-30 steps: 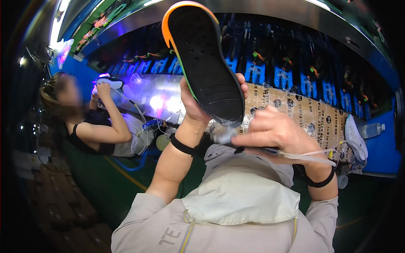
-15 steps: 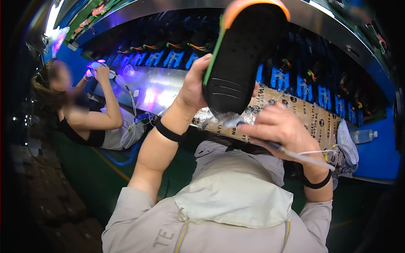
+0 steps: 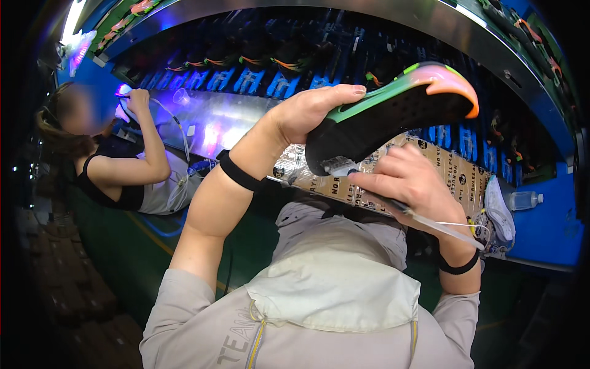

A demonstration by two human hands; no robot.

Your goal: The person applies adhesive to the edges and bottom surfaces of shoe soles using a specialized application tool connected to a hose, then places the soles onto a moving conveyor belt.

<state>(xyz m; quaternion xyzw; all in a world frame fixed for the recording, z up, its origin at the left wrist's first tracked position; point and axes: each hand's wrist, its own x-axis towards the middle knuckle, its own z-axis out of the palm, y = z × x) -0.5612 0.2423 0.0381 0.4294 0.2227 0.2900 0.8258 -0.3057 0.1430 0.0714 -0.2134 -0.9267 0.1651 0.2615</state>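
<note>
My left hand [image 3: 307, 114] is wrapped round the edge of a shoe sole [image 3: 381, 126], thumb along its green rim. The sole is black on its broad face, with a green side and an orange-pink end that points up and right. My right hand [image 3: 412, 181] grips a brush [image 3: 340, 166] with pale bristles and a dark handle. A translucent tube [image 3: 445, 229] runs back from the brush handle along my wrist. The bristles touch the sole's lower end, near its edge. Some fingers of my left hand are hidden behind the sole.
Below my hands lies a cardboard-covered bench top [image 3: 307, 178]. Behind it runs a row of blue holders [image 3: 249, 81] with dark shoe parts. A white shoe [image 3: 499, 212] and a clear bottle [image 3: 525, 200] stand at the right. A co-worker [image 3: 126, 166] sits at the left, handling a white item.
My left hand has tilted and turned the sole, so its orange end swings right and down and its green side shows. The brush has stayed at the sole's lower end.
</note>
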